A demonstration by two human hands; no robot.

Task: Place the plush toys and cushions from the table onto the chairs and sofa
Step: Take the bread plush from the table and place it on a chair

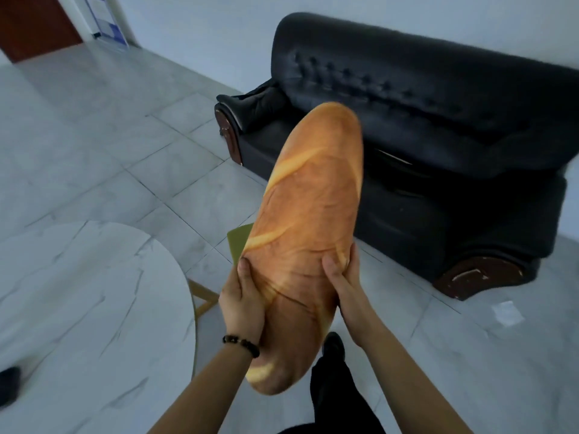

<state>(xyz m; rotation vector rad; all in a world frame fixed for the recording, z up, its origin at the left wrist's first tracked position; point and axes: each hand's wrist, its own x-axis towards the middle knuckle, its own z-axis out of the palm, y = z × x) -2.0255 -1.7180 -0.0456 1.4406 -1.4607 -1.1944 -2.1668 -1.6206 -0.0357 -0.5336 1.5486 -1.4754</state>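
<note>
1. The person holds a long bread-shaped cushion (310,198) in the air, beyond the right edge of the round marble counter (78,292) and in front of the black sofa (438,120). It touches neither.
2. Both hands are clamped on its lower half. The left hand (241,305), with a beaded bracelet (241,343) at the wrist, grips the left flank with its thumb pressed into the fabric. The right hand (344,286) wraps the right flank with its fingers behind.
3. The two-sided grip makes sense to me: the cushion is long and soft, and I judge it would droop if held by one end only.
4. Its far end tips up toward the sofa seat, so I take this as the carrying step, with the sofa as the likely resting place.
5. A green chair (238,242) with gold legs stands just beside the counter's right edge, mostly hidden behind the cushion.
6. I can read no writing on the cushion; its print is only a crust pattern.
7. A blue-and-white notice board (106,23) beside the brown door (34,23) is too blurred to read.
8. A pale paper scrap (507,313) lies on the tiled floor (94,120) near the sofa's near foot, and nothing on it is legible.
9. A dark object (9,382) shows at the counter's left edge, cut off by the frame; I cannot tell what it is.
</note>
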